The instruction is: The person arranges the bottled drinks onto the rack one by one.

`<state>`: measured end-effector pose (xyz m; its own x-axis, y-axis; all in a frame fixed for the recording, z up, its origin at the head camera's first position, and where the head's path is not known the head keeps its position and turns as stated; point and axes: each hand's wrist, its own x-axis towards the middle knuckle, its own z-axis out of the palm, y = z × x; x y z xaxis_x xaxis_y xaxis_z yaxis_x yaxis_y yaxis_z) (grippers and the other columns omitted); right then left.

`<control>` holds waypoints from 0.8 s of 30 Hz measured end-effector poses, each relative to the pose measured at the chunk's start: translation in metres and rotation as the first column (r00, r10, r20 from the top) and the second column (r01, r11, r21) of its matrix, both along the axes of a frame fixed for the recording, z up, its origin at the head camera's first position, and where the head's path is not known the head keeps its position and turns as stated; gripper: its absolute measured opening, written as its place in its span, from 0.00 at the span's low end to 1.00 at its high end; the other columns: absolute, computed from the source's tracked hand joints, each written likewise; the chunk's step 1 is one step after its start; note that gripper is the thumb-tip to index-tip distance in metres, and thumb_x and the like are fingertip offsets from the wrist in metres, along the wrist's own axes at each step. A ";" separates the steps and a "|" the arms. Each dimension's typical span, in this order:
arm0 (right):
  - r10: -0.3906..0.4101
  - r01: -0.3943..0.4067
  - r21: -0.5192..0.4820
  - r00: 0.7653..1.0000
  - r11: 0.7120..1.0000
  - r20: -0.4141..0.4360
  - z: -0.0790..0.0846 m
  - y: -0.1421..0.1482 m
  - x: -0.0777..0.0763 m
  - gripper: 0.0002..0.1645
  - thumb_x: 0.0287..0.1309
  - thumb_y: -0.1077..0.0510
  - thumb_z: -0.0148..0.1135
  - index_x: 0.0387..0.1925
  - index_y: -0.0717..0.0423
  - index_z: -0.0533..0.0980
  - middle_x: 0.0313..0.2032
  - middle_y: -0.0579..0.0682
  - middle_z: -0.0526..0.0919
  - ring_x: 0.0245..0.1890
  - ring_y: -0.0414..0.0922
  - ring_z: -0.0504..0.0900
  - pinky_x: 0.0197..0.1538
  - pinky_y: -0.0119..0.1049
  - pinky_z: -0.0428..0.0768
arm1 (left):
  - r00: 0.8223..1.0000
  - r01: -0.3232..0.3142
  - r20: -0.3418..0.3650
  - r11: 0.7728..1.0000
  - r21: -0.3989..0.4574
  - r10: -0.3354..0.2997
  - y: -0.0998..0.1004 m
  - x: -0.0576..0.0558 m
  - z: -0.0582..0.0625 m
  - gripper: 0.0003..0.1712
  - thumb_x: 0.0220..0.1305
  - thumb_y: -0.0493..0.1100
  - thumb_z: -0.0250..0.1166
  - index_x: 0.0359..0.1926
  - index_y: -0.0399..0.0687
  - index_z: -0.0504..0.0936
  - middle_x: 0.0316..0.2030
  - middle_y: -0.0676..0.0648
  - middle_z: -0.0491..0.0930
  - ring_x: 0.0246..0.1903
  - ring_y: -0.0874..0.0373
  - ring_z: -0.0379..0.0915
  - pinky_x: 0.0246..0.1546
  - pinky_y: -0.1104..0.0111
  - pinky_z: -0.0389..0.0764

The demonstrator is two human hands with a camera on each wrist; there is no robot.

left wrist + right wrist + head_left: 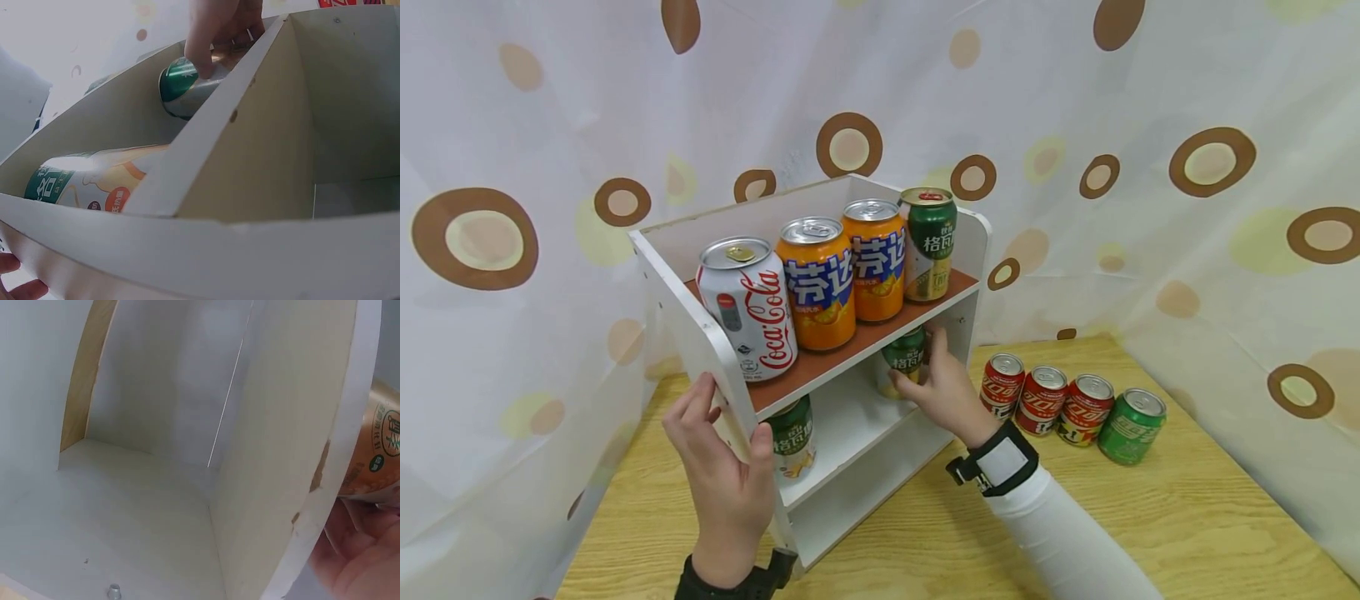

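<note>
A small white rack with a red-brown top tier stands on the table. My left hand grips the front edge of its left side panel, thumb in front and fingers on the outer side. On the middle tier, my right hand holds a green-and-gold can near the right end, under the top board. This can also shows in the left wrist view, and partly in the right wrist view as a gold-orange can side. Another green can stands at that tier's left end, its top hidden by the board.
Along the top tier stand a silver Coca-Cola can, two orange cans and a green-and-gold can. Right of the rack, several red cans and a green can stand in a row on the wooden table. Patterned curtains hang behind.
</note>
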<state>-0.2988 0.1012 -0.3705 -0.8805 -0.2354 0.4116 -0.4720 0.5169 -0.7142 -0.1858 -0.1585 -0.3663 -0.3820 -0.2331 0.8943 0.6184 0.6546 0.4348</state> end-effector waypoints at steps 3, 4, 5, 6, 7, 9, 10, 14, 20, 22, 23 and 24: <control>0.026 -0.026 -0.002 1.000 1.000 -0.006 -0.001 0.002 -0.001 0.51 0.60 0.48 0.67 0.74 0.60 0.50 0.64 0.68 0.76 0.59 0.59 0.81 0.61 0.57 0.79 | 1.000 0.000 -0.001 1.000 -0.002 0.000 0.000 0.000 0.000 0.43 0.74 0.65 0.49 0.72 0.35 0.59 0.60 0.27 0.61 0.60 0.41 0.60 0.54 0.57 0.64; 0.034 -0.034 -0.004 0.999 0.999 -0.007 -0.001 0.002 -0.001 0.51 0.60 0.49 0.67 0.74 0.60 0.50 0.64 0.68 0.76 0.59 0.59 0.81 0.62 0.57 0.79 | 1.000 0.000 -0.002 1.000 -0.002 0.000 0.000 0.000 0.000 0.43 0.74 0.65 0.49 0.72 0.35 0.59 0.60 0.28 0.61 0.61 0.41 0.60 0.54 0.57 0.65; 0.040 -0.040 -0.006 0.999 0.999 -0.007 -0.002 0.003 -0.002 0.51 0.61 0.49 0.67 0.75 0.60 0.50 0.65 0.68 0.76 0.59 0.59 0.81 0.62 0.57 0.79 | 1.000 0.001 -0.003 1.000 -0.001 -0.001 0.000 0.000 0.000 0.43 0.74 0.65 0.49 0.72 0.35 0.59 0.60 0.27 0.61 0.61 0.41 0.60 0.54 0.57 0.65; 0.047 -0.047 -0.005 0.999 0.999 -0.008 -0.002 0.004 -0.002 0.51 0.61 0.49 0.67 0.75 0.60 0.50 0.65 0.68 0.76 0.60 0.59 0.81 0.62 0.57 0.79 | 1.000 0.003 -0.005 1.000 -0.001 -0.003 0.000 0.000 0.000 0.42 0.74 0.65 0.49 0.72 0.35 0.59 0.60 0.27 0.61 0.61 0.41 0.60 0.54 0.57 0.65; 0.053 -0.053 -0.005 0.999 0.999 -0.007 -0.002 0.004 -0.003 0.51 0.61 0.49 0.66 0.75 0.60 0.49 0.65 0.68 0.75 0.60 0.59 0.80 0.62 0.57 0.79 | 1.000 0.003 -0.006 1.000 0.000 -0.003 0.000 0.000 0.000 0.42 0.74 0.64 0.49 0.72 0.35 0.59 0.60 0.27 0.61 0.61 0.41 0.60 0.54 0.57 0.65; 0.066 -0.066 -0.004 0.998 0.998 -0.003 -0.002 0.005 -0.003 0.50 0.62 0.49 0.66 0.75 0.60 0.49 0.65 0.68 0.75 0.60 0.59 0.80 0.62 0.57 0.78 | 1.000 0.004 -0.009 1.000 0.001 -0.004 0.000 -0.001 -0.001 0.42 0.74 0.64 0.50 0.72 0.35 0.59 0.60 0.27 0.61 0.61 0.42 0.60 0.53 0.57 0.65; 0.071 -0.071 -0.003 0.997 0.997 -0.001 -0.002 0.005 -0.004 0.50 0.62 0.49 0.66 0.75 0.60 0.49 0.65 0.68 0.75 0.60 0.59 0.80 0.62 0.57 0.78 | 1.000 0.005 -0.010 1.000 0.002 -0.005 0.000 -0.001 -0.001 0.42 0.74 0.63 0.50 0.71 0.35 0.59 0.60 0.27 0.61 0.60 0.42 0.60 0.53 0.57 0.65; 0.094 -0.094 -0.001 0.996 0.996 0.009 -0.001 0.007 -0.004 0.50 0.63 0.50 0.65 0.75 0.59 0.48 0.65 0.68 0.74 0.60 0.59 0.79 0.64 0.58 0.76 | 1.000 0.006 -0.011 1.000 0.003 -0.006 0.000 0.000 -0.001 0.41 0.74 0.63 0.50 0.71 0.34 0.59 0.59 0.27 0.61 0.60 0.42 0.60 0.53 0.57 0.64; 0.112 -0.112 0.007 0.994 0.994 0.018 0.000 0.008 -0.005 0.50 0.63 0.52 0.65 0.75 0.59 0.47 0.64 0.68 0.74 0.61 0.60 0.79 0.65 0.59 0.76 | 1.000 0.007 -0.004 1.000 0.002 -0.007 -0.001 0.000 -0.001 0.41 0.74 0.62 0.50 0.72 0.34 0.58 0.60 0.27 0.61 0.61 0.41 0.59 0.54 0.57 0.64; 0.116 -0.116 0.009 0.993 0.993 0.014 0.000 0.009 -0.005 0.49 0.64 0.52 0.65 0.75 0.60 0.47 0.64 0.69 0.75 0.61 0.61 0.79 0.64 0.59 0.76 | 1.000 0.008 -0.001 1.000 -0.001 -0.008 -0.001 0.000 0.000 0.41 0.74 0.62 0.50 0.72 0.34 0.58 0.60 0.27 0.61 0.61 0.41 0.59 0.54 0.57 0.65; 0.120 -0.120 0.008 0.993 0.993 0.007 0.000 0.010 -0.005 0.49 0.64 0.53 0.65 0.75 0.60 0.47 0.64 0.69 0.75 0.61 0.61 0.79 0.65 0.59 0.76 | 1.000 0.009 0.000 1.000 -0.002 -0.009 -0.001 0.000 0.000 0.41 0.74 0.62 0.50 0.72 0.34 0.58 0.60 0.27 0.61 0.61 0.41 0.60 0.54 0.57 0.65; 0.121 -0.121 0.006 0.993 0.993 0.000 -0.001 0.010 -0.005 0.49 0.65 0.54 0.65 0.75 0.60 0.48 0.64 0.68 0.75 0.62 0.61 0.79 0.65 0.58 0.76 | 1.000 0.010 -0.001 1.000 -0.002 -0.010 0.000 0.000 0.000 0.41 0.74 0.62 0.50 0.72 0.34 0.58 0.60 0.27 0.61 0.61 0.41 0.60 0.54 0.57 0.65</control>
<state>-0.3041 0.1114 -0.3716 -0.8453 -0.3421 0.4104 -0.5315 0.4600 -0.7112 -0.1854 -0.1590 -0.3667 -0.3837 -0.2275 0.8950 0.6253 0.6492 0.4331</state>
